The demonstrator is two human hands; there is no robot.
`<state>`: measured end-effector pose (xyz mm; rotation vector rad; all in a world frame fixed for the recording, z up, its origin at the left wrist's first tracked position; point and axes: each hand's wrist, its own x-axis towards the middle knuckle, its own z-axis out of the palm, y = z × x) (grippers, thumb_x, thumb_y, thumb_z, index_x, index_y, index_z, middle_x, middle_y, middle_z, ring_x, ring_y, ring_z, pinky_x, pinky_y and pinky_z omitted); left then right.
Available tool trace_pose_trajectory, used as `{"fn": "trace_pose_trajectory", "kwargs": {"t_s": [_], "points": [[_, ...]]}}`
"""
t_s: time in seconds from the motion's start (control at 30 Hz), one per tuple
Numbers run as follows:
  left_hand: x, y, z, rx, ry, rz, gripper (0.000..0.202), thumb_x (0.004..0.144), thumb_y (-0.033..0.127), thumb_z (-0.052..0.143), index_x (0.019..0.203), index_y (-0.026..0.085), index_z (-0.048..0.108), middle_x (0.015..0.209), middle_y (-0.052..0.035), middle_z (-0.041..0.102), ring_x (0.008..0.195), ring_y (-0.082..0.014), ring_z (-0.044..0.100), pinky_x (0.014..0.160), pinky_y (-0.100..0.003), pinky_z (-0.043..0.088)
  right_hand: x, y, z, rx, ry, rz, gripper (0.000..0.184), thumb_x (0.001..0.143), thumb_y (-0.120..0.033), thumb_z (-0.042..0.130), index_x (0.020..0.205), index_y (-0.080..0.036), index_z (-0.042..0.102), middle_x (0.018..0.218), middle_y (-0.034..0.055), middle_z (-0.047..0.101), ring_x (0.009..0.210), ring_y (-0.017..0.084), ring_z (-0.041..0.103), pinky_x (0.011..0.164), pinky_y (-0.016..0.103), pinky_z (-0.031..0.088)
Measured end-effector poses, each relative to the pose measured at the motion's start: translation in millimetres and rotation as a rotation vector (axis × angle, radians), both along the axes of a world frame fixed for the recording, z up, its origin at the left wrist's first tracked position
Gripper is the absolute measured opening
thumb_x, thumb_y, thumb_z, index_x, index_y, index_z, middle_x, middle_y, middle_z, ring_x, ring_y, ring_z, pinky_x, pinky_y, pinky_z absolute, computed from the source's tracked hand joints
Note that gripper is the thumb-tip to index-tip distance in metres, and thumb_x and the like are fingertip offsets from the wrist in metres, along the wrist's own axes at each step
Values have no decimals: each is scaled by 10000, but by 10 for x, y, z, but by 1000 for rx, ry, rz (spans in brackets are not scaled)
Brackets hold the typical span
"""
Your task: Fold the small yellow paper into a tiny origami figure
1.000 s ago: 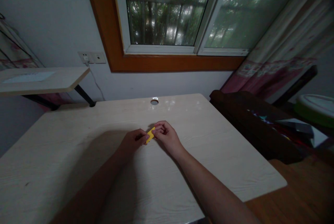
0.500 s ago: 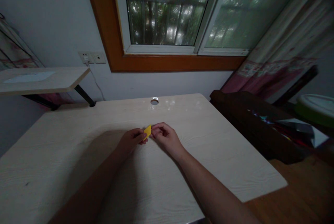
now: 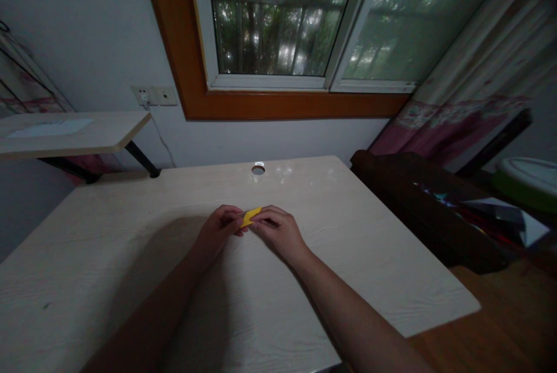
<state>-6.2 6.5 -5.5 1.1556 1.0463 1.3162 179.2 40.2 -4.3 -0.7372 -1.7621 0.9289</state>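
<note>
A small, flat yellow piece (image 3: pixel 250 216), which looks like folded paper, is held between my two hands over the middle of the desk. My left hand (image 3: pixel 221 226) pinches its left end between thumb and fingers. At the right end, the thumb and fingertips of my right hand (image 3: pixel 281 227) are closed on it too. The piece lies slanted, its right end higher. Fingertips hide part of both its ends, and its folds are too small to make out.
The pale wood-grain desk (image 3: pixel 369 268) has a round cable hole (image 3: pixel 258 170) near its back edge. A raised shelf (image 3: pixel 108 135) on black legs stands at the back left. Beyond the desk's right side are a dark wooden piece of furniture (image 3: pixel 400 187) and a curtain (image 3: pixel 456 89).
The yellow piece has turned from steep to flatter, its right end moving right. My right fingers have closed on that end, and my left fingers have shifted slightly.
</note>
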Motion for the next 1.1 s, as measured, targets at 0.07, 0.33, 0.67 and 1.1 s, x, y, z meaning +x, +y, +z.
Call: {"fn": "trace_pose_trajectory", "kwargs": {"t_s": [0.07, 0.33, 0.67, 1.1], "points": [[2, -4, -25, 72, 8, 26, 328, 760, 318, 738, 1019, 189, 583, 846, -17, 681, 712, -159, 671, 686, -311, 546, -5, 1, -2, 6, 17, -29, 70, 817, -261, 705, 871, -246, 747, 893, 58, 707, 858, 186, 660, 761, 303, 535], [-28, -23, -62, 270, 429, 75, 139, 795, 302, 707, 891, 206, 678, 894, -47, 682, 813, -171, 648, 744, -280, 525, -19, -27, 24, 9, 59, -45, 62, 809, -272, 717, 855, -249, 752, 869, 54, 696, 836, 179, 656, 741, 297, 538], [-45, -79, 33, 285, 453, 132, 127, 812, 332, 678, 837, 210, 702, 814, -45, 715, 761, -178, 659, 708, -269, 525, -18, -47, 72, -9, 52, 19, 111, 808, -299, 724, 909, -260, 750, 918, 57, 708, 880, 194, 662, 786, 320, 541], [-44, -94, 3, 303, 454, 78, 112, 822, 312, 678, 865, 209, 689, 857, -54, 718, 786, -182, 672, 730, -279, 536, -4, -49, 69, -3, 26, -33, 64, 846, -269, 681, 857, -245, 740, 870, 38, 706, 843, 179, 657, 795, 306, 513]]}}
